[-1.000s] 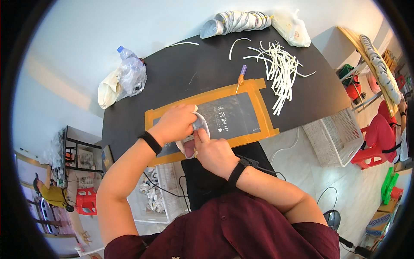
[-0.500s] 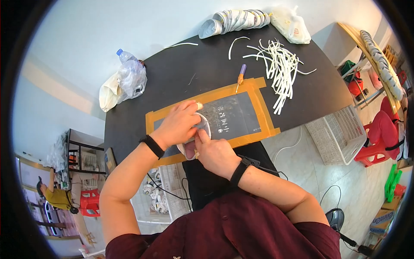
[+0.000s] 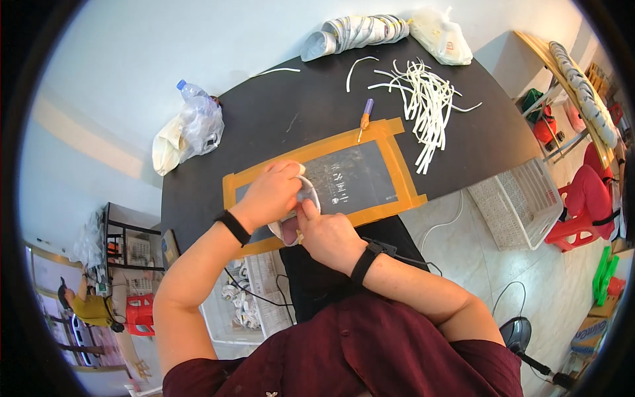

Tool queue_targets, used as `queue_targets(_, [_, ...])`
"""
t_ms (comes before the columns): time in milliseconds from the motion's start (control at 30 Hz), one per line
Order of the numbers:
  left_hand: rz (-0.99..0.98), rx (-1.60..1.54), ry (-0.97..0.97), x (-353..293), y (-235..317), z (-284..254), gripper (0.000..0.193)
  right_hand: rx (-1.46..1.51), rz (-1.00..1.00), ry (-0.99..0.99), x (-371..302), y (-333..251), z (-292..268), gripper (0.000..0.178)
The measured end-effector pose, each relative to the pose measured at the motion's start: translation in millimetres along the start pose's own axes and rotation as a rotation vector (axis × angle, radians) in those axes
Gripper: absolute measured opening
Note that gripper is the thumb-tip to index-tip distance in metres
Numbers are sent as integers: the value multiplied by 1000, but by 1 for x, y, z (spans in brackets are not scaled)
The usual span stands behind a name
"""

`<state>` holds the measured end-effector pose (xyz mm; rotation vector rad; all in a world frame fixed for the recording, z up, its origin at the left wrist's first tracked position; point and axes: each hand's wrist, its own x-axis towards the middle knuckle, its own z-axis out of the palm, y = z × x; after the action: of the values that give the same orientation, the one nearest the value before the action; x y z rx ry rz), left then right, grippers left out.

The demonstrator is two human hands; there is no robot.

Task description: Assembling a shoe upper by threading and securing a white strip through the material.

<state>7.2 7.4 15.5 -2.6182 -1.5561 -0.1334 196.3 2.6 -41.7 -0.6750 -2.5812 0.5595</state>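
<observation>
Pale grey-white and apparently cloth, a hollow, round-rimmed piece (image 3: pixel 308 190) is resting between the two hands, above the near left part of a dark rectangular panel (image 3: pixel 370 175) framed in orange-brown tape on the black table (image 3: pixel 251 119). The left hand (image 3: pixel 270 195) is closing over its far left rim, fingers curled down; the right hand (image 3: pixel 331 241) is holding the near right side, index finger reaching toward the opening. The hidden fingertips are leaving the exact pinch unclear. Judging by looks, the piece is weighing little; its wall is probably yielding under a hard squeeze, while the thicker-looking rim is likely giving a firmer hold. Pinching that rim lightly at opposite sides is seeming safest, since pressing mid-wall could be creasing it. Slipping is looking unlikely, and breaking too.
</observation>
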Motion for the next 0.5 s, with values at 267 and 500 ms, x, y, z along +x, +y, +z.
queue_targets(267, [-107,-2,-30,1,5,-8,12,-16,-49,77,1,2,9,37])
queue_targets(500, [-142,5,-187,3,2,-5,11,-21,-3,38,2,0,7,43])
